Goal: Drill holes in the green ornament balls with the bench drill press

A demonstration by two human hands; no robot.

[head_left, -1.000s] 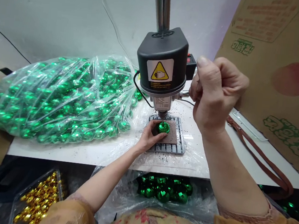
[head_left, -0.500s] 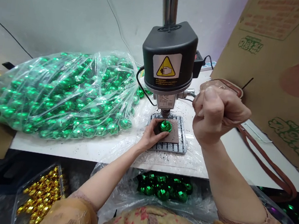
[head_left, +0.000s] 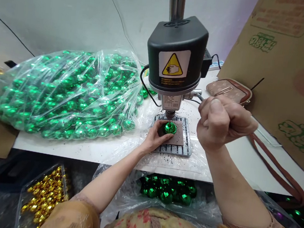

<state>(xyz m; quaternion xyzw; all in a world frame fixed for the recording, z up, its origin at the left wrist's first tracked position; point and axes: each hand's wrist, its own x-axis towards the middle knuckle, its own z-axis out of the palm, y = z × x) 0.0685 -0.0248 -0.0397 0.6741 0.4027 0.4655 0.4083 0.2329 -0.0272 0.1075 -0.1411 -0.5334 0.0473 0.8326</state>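
Note:
A shiny green faceted ball (head_left: 170,128) sits on a brown pad (head_left: 180,138) over the slotted metal base (head_left: 187,150) of a small drill press (head_left: 175,56). My left hand (head_left: 156,138) grips the ball from its left side, thumb in front and fingers behind. Directly above, the drill chuck (head_left: 170,113) is lined up with the ball's top; whether the bit is inside the ball is hard to see. Raised at the right, my right hand (head_left: 217,122) is closed around the press's feed lever (head_left: 199,95), most of which the fist hides.
A large clear bag of green balls (head_left: 69,94) lies left of the press. More green balls (head_left: 167,190) rest in plastic below the table edge. Gold balls (head_left: 45,197) fill a clear bin lower left. A purse (head_left: 225,89) and cardboard box (head_left: 288,81) stand right.
My right hand has come down slightly with the lever, uncovering more of the purse. My left hand keeps its hold on the ball. The whole view has shifted a little.

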